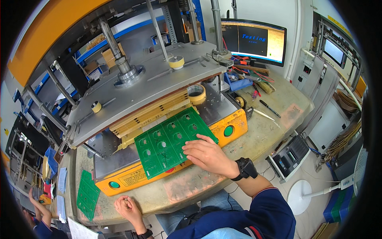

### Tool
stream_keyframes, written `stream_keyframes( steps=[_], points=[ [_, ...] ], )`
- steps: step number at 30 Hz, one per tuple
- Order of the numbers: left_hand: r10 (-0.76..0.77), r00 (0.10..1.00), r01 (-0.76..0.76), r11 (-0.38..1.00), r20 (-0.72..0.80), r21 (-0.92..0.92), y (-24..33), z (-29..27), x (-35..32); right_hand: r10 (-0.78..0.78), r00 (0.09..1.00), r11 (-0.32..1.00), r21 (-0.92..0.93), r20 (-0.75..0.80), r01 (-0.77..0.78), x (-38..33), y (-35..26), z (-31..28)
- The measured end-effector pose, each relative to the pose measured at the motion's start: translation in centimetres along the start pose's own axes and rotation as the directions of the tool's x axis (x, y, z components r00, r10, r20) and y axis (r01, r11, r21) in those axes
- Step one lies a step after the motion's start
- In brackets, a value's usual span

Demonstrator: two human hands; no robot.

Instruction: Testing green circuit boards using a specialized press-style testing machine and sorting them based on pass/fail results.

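Note:
A green circuit board panel (163, 149) with rows of round cutouts juts out from the front of a press, over its yellow base (137, 179). My right hand (209, 155) lies on the panel's right part, fingers stretched across its top; the thumb is hard to see. Closed, with curled fingers and nothing visible in them, my left hand (126, 207) hovers at the bench's front edge. Left of it, a second green panel (88, 195) rests on the bench. Behind the first panel, a yellowish layered fixture (155, 115) sits under the grey upper plate (151, 79).
Green buttons (229, 131) sit on the base's front. A tape roll (196, 94) stands on the press bed. To the right are a pen (270, 108), a blue tray (238, 82) and a monitor (254, 40). Another person's arm (39, 207) shows at lower left.

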State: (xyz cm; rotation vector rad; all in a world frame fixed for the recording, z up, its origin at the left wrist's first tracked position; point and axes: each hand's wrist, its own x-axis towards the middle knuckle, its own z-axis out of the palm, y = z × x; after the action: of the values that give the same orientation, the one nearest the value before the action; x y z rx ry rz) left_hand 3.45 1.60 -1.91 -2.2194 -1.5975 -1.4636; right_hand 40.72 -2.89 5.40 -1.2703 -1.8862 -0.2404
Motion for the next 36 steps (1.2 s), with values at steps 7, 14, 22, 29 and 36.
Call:
stream_keyframes(
  steps=[7, 14, 22, 29, 36],
  points=[
    [0.016, 1.0, -0.016, 1.0, 0.008, 0.018, 0.5, 0.2, 0.1, -0.004, 1.0, 1.0, -0.003, 0.003, 0.004, -0.3, 0.1, -0.2],
    [0.065, 0.998, -0.065, 0.998, 0.013, -0.01, 0.0, -0.2, 0.0, -0.126, 0.986, 0.987, 0.118, 0.11, 0.113, 2.3, -0.7, -2.9],
    [0.093, 0.991, -0.083, 0.992, 0.093, -0.1, 0.3, -0.9, 0.3, -0.159, 0.987, 0.981, 0.103, -0.036, 0.162, 14.0, 1.6, -8.3],
    [0.129, 0.978, -0.131, 0.991, 0.162, -0.003, 1.7, -4.4, 2.8, -0.003, 0.989, 0.981, 0.192, 0.147, -0.025, 9.1, 2.2, -8.2],
    [0.612, 0.784, -0.62, 0.782, 0.104, 0.068, 10.1, 1.4, 19.1, -0.097, 0.902, 0.963, -0.191, 0.422, 0.193, 5.1, 1.3, -6.7]
  ],
)
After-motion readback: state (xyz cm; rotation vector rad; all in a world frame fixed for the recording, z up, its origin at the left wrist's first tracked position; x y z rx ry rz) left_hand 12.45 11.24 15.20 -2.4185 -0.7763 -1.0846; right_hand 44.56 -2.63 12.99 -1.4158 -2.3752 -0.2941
